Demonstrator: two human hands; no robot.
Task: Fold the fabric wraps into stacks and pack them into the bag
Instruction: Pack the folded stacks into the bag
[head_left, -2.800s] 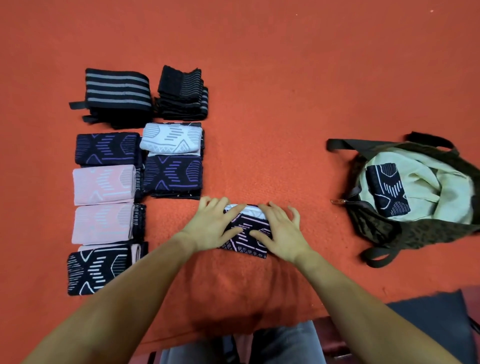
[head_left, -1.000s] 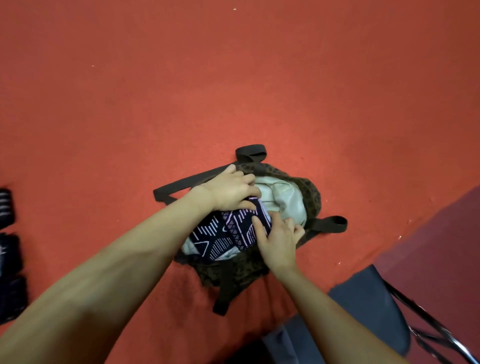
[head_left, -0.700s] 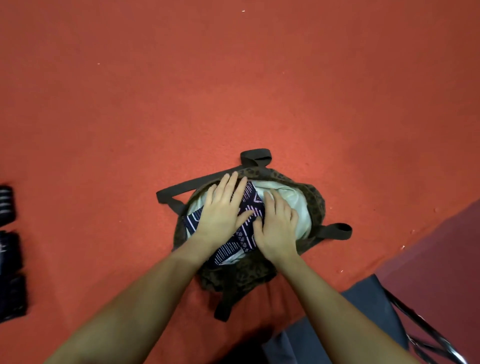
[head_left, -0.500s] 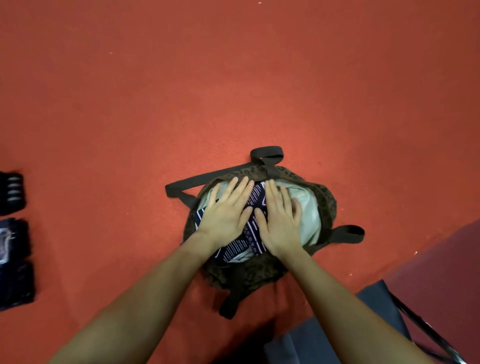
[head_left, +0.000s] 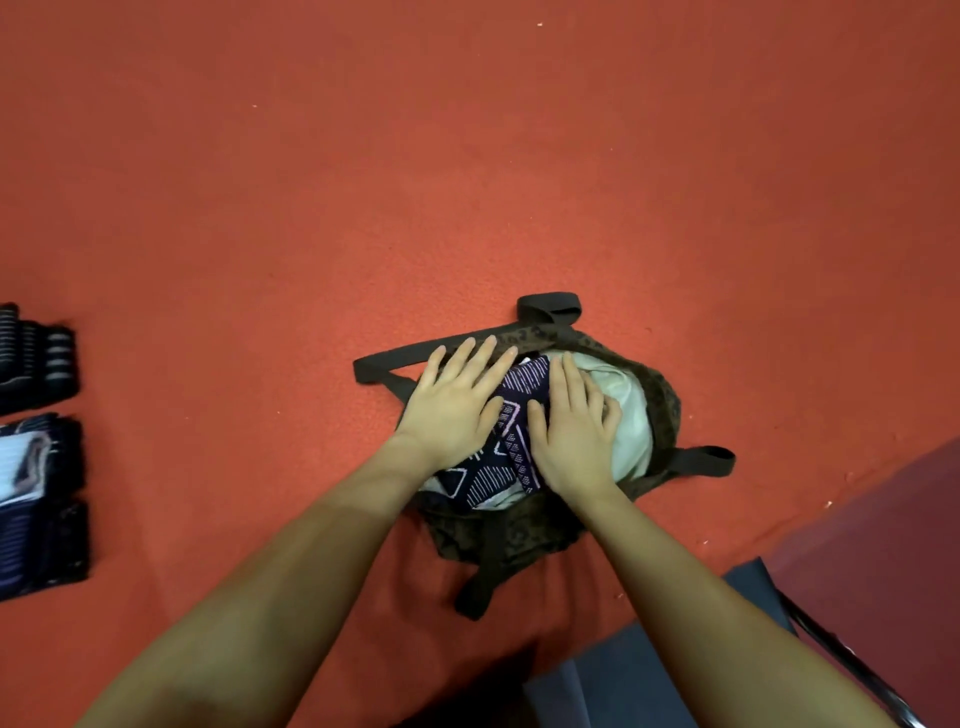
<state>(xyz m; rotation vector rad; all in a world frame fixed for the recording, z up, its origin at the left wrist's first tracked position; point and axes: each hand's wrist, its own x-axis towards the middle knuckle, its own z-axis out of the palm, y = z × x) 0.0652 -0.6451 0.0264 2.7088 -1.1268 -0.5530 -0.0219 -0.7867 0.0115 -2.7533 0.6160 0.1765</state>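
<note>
Folded wrap (head_left: 498, 467): being pressed flat inside the bag (head_left: 660, 395) mouth by left hand (head_left: 454, 410) and right hand (head_left: 574, 431), fingers straight, nothing gripped; long axis lying between the palms.

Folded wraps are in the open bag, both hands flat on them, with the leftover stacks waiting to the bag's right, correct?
Not quite. The head view shows the leftover stacks to the bag's left. The rest holds: left hand and right hand press flat on the folded wraps.

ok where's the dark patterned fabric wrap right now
In the head view the dark navy patterned fabric wrap lies inside the open leopard-print bag, right of centre on the red carpet, pressed flat under both hands, left and right.
</note>
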